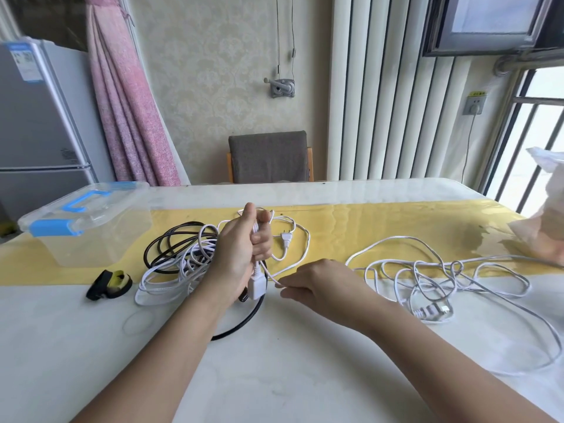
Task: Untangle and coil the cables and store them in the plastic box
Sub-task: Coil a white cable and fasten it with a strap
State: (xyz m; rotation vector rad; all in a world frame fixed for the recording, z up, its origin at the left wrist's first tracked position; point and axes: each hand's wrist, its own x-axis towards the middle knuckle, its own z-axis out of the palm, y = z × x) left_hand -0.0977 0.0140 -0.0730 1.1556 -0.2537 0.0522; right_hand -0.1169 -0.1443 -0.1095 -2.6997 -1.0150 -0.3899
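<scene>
Left hand (247,239) fists the white cable (286,238) upright, seemingly as a coiling core, socket end dangling; right hand (311,285) pinches its slack to feed loops. Plastic box (88,227) (lid shut) waits at ten o'clock, beyond the tangle (183,261)

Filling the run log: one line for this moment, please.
step: coiling white cable | left hand: grips its socket end | right hand: pinches its strand | plastic box: lid on | other cables: loose, tangled
</scene>
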